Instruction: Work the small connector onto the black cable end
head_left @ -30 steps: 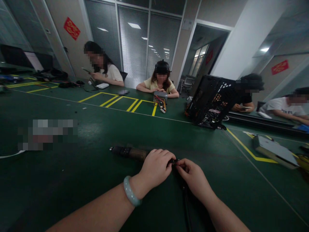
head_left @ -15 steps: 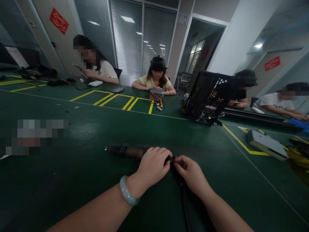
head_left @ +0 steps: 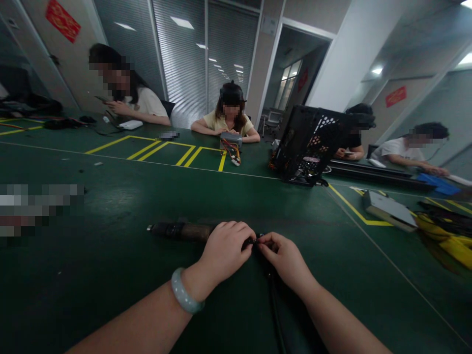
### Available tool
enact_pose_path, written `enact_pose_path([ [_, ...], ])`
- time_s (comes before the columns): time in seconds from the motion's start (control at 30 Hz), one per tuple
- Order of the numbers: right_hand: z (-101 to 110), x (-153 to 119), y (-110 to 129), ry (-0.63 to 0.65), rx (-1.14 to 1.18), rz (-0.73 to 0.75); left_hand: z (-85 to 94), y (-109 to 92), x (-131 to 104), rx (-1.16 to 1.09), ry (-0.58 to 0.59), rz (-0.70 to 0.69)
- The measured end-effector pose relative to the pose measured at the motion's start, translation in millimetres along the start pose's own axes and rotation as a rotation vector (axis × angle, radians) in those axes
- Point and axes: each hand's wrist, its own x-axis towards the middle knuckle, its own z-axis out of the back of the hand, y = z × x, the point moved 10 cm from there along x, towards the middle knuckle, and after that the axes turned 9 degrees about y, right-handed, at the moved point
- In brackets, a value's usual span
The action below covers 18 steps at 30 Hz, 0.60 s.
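An electric screwdriver (head_left: 195, 232) with a brown grip and black front lies on the green table, its metal tip toward the left. My left hand (head_left: 226, 248) is closed over its rear end and hides that part. My right hand (head_left: 285, 255) pinches at something small and dark right beside the left fingertips; what it is does not show clearly. A black cable (head_left: 275, 300) comes out from below the right hand and runs toward me.
A black computer case (head_left: 308, 142) stands tilted beyond my hands. Farther back, a person sits behind a power supply (head_left: 231, 141) with coloured wires. At right lie a flat grey metal box (head_left: 390, 210) and something yellow (head_left: 457, 248). Yellow tape (head_left: 142, 147) marks the green table (head_left: 121, 280).
The whole view has shifted, so the scene sits farther left. My hands keep nearly the same hold, fingertips close together at the screwdriver's rear end.
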Motion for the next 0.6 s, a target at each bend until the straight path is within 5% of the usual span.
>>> enact_pose_path([
  [0.6,2.4,-7.5,9.7,-0.03,-0.077,0.042,-1.6,-0.9,2.3,0.074,0.035,-0.007],
])
